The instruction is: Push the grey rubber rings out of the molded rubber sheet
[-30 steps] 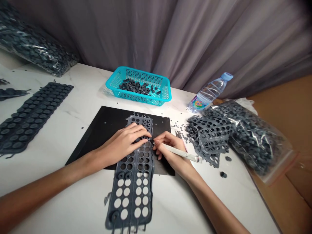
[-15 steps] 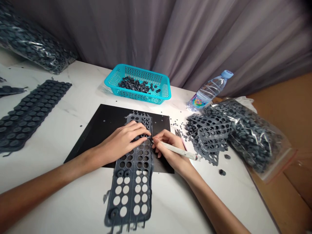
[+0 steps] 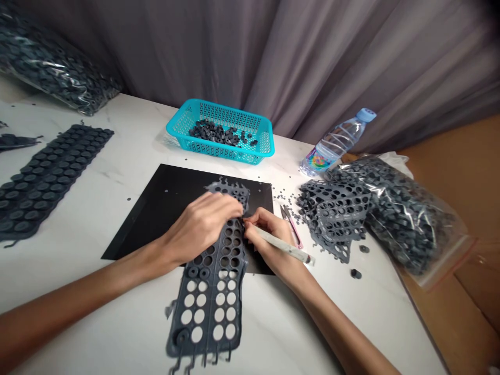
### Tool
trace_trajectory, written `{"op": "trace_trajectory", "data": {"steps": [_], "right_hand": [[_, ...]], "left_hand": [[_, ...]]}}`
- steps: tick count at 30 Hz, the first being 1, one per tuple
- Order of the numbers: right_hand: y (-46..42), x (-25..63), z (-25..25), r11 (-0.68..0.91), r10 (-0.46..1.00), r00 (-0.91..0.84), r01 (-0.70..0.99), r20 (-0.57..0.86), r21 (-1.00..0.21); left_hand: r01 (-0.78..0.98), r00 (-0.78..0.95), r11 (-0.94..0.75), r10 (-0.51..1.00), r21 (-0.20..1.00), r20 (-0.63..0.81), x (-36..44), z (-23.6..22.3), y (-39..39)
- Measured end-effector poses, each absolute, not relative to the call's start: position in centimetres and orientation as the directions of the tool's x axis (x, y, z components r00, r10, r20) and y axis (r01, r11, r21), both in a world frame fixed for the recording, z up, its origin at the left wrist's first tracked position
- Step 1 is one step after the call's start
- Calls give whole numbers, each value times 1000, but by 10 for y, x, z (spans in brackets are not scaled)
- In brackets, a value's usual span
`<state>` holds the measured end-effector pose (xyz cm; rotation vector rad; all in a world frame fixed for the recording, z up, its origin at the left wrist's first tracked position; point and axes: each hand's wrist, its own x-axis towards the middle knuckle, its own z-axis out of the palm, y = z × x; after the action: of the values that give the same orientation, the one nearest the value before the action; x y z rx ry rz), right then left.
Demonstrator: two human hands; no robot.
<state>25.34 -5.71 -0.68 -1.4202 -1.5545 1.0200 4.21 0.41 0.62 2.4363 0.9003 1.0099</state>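
A long dark-grey perforated rubber sheet runs away from me, its far part on a black mat. Many of its holes are bare, while a few ring-shaped plugs sit in others. My left hand is closed over the far half, fingertips pinched at the sheet's right edge and hiding part of it. My right hand grips a whitish pen-like tool, its tip hidden near my left fingertips. Pink-handled snips lie just beyond my right hand.
A turquoise basket with small dark plugs stands at the back. On the right are a water bottle, piled perforated sheets and a plastic bag of parts. Another studded sheet and a large bag lie left.
My left hand's fingers have gone from spread over the sheet to curled and pinched at its edge. The sheet's far end has shifted slightly right. My right hand still holds the tool.
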Motion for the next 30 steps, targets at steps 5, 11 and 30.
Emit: {"op": "trace_trajectory", "data": {"steps": [5, 11, 30], "right_hand": [[-57, 253, -9, -17, 999, -44, 277, -30, -961], [-51, 256, -8, -59, 998, -6, 68, -59, -996], [-51, 244, -10, -35, 994, -99, 177, -53, -984]], "left_hand": [[16, 228, -302, 929, 953, 291, 32, 20, 17], [-60, 418, 125, 904, 990, -89, 9, -3, 25], [482, 650, -565, 743, 670, 159, 16, -6, 11]]}}
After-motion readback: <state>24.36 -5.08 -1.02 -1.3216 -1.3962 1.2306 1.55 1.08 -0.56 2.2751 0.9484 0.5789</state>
